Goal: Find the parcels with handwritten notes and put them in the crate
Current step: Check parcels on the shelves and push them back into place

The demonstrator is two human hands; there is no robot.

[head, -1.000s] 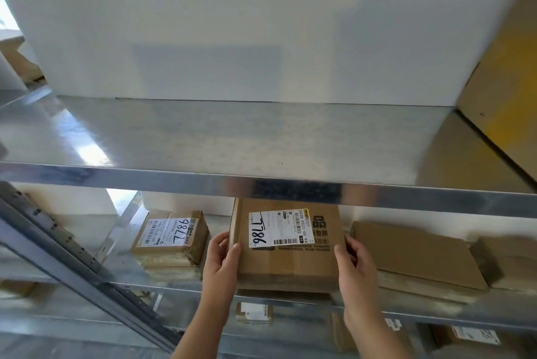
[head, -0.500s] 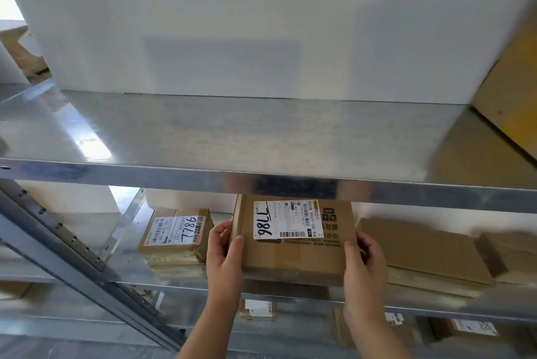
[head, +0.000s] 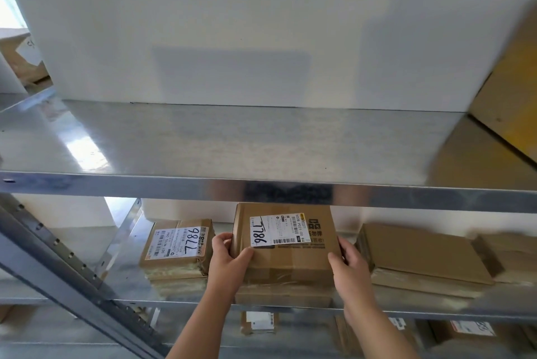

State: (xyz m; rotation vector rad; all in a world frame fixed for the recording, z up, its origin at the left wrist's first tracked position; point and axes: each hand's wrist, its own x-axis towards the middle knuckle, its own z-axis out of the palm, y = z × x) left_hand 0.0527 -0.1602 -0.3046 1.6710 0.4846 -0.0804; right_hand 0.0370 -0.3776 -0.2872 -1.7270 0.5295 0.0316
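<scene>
A flat brown cardboard parcel (head: pixel 293 254) with a white label and handwritten "7786" sits on the middle shelf (head: pixel 406 305), on top of another box. My left hand (head: pixel 229 257) grips its left edge and my right hand (head: pixel 350 265) grips its right edge. To its left lies a second parcel (head: pixel 174 245), also marked "7786" by hand, on a small stack. No crate is in view.
A bare metal upper shelf (head: pixel 232 140) juts out just above the parcels, with a yellow-brown box (head: pixel 511 88) at its right. Plain flat boxes (head: pixel 421 254) lie to the right. A slanted metal upright (head: pixel 58 265) crosses lower left. More labelled parcels (head: pixel 260 322) sit on the shelf below.
Both hands have kept their hold on the parcel's sides. The parcel has tilted up slightly at the front and the view has shifted a little to the left.
</scene>
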